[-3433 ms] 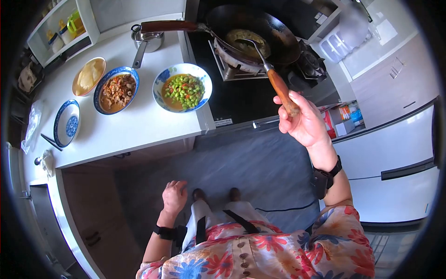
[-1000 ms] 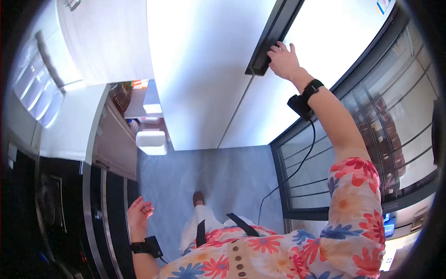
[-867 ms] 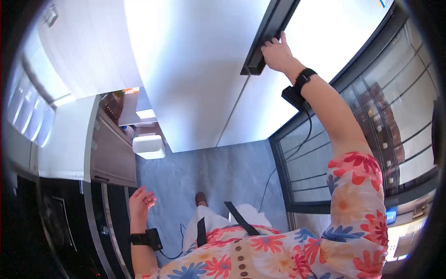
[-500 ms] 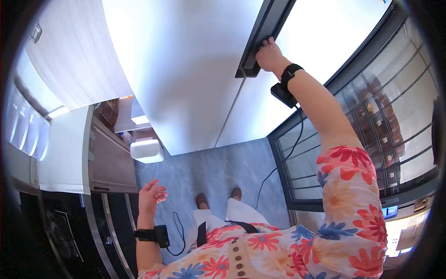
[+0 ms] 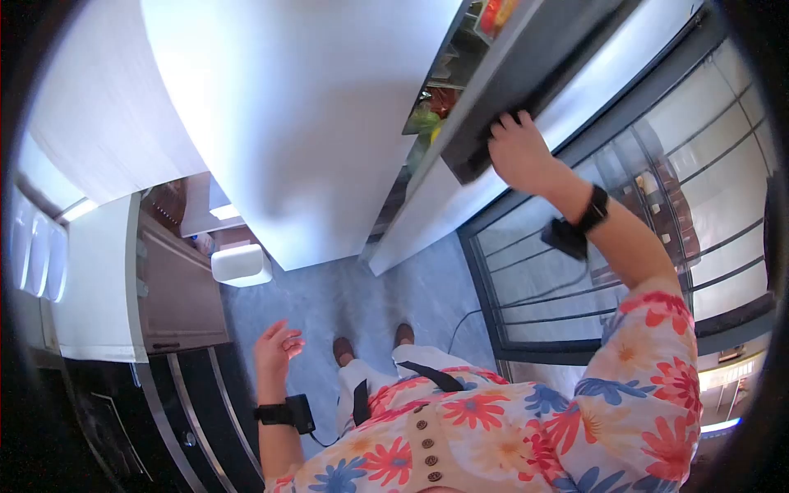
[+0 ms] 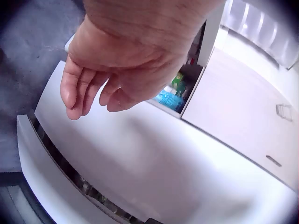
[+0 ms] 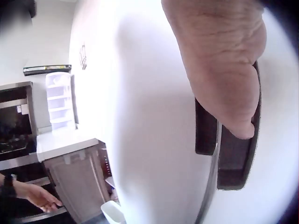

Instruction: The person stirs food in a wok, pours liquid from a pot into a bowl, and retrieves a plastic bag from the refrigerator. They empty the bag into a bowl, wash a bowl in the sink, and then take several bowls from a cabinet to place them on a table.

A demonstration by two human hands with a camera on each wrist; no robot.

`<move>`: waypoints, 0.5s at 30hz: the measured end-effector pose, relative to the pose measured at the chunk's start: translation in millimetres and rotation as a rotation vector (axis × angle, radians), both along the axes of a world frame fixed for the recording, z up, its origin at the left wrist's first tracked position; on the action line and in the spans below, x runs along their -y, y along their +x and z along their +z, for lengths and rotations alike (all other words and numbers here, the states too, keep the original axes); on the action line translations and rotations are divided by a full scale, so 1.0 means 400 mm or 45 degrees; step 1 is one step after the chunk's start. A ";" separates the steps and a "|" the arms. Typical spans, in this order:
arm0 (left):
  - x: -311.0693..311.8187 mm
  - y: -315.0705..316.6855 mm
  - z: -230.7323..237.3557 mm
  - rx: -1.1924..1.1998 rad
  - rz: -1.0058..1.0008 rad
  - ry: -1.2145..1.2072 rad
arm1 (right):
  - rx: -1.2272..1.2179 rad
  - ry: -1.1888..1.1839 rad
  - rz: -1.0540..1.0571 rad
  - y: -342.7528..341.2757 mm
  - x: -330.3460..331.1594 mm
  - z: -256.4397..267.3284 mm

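My right hand (image 5: 530, 160) grips the dark recessed handle (image 7: 233, 168) of a white refrigerator door (image 5: 419, 209), its fingertips tucked into the recess. That door stands ajar. Through the gap in the head view, red and green food (image 5: 436, 107) shows on the shelves. Beside it, the other white refrigerator door (image 5: 304, 131) is closed. My left hand (image 5: 278, 349) hangs low at the left with loosely bent fingers and holds nothing. In the left wrist view this left hand (image 6: 121, 65) overlaps the white door front.
A white bin (image 5: 241, 264) stands on the floor left of the refrigerator. A cabinet (image 5: 181, 283) under a white counter (image 5: 97, 279) is farther left. Dark-framed glass panels (image 5: 559, 279) are close on the right, and a black cable (image 5: 456, 324) hangs there.
The hands have gone from the wok spatula and the stove to the refrigerator. My right hand has pulled one door from closed to ajar, uncovering food inside. My left hand stays low.
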State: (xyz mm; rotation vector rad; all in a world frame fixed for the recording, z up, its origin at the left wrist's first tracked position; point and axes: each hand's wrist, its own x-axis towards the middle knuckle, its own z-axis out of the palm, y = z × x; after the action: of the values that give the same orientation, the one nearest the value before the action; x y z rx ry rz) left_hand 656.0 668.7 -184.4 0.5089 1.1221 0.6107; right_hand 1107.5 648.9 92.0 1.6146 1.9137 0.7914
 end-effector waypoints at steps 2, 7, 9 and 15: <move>-0.038 0.069 -0.013 0.026 -0.085 0.007 | -0.117 -0.041 -0.057 -0.023 0.104 0.021; -0.126 0.319 0.023 0.060 -0.381 0.112 | -1.021 0.038 -0.297 -0.009 0.399 0.008; -0.145 0.431 0.041 0.081 -0.541 0.156 | -1.391 0.268 -0.695 0.030 0.532 -0.019; -0.151 0.795 0.063 0.112 -0.835 0.241 | -1.635 0.540 -1.299 0.202 0.771 -0.115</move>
State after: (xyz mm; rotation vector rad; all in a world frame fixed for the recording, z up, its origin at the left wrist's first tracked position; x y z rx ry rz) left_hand 974.1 729.1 -159.4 0.9527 0.7507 0.1600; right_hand 1188.5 340.7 46.0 3.3768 1.0527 -0.4664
